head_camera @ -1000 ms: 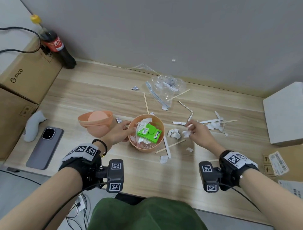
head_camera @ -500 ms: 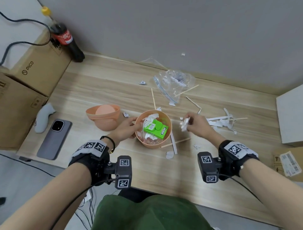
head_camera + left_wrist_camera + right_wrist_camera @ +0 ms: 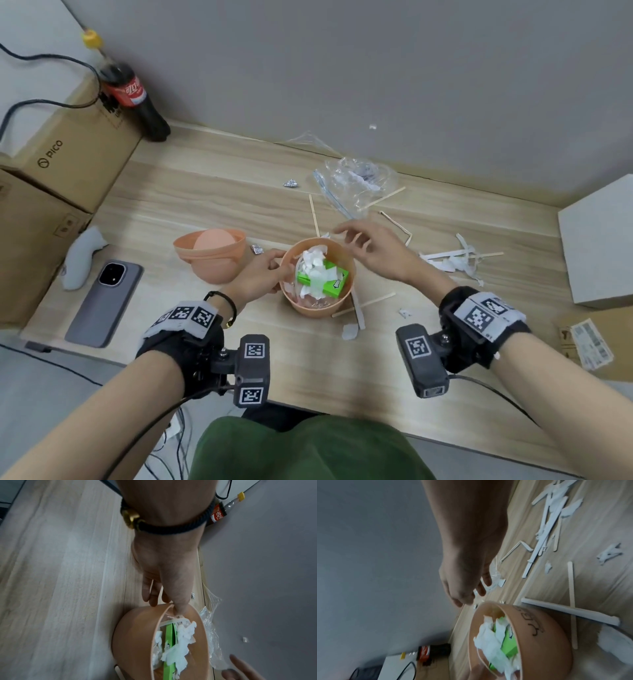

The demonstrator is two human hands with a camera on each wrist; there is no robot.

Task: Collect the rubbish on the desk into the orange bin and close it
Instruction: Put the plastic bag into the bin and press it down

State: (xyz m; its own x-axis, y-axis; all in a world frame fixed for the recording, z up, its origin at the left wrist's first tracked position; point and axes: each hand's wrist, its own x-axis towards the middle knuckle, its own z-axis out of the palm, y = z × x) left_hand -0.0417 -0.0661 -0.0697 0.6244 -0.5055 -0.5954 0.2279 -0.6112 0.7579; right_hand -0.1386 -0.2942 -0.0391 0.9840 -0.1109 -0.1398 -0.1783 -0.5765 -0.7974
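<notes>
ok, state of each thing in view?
bin: open, upright, holds paper and a green box
lid: off, on the desk left of bin
left hand: grips bin rim
right hand: open, empty, over bin
plastic bag: on desk, uncollected
bottle: capped

I'm seeing an orange bin (image 3: 317,306), bright green box (image 3: 328,282) inside, white paper scraps (image 3: 450,260), pale wood-grain desk (image 3: 205,192).

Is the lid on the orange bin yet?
No, the orange bin stands open with tissue showing, and its lid lies upturned on the desk beside it.
</notes>
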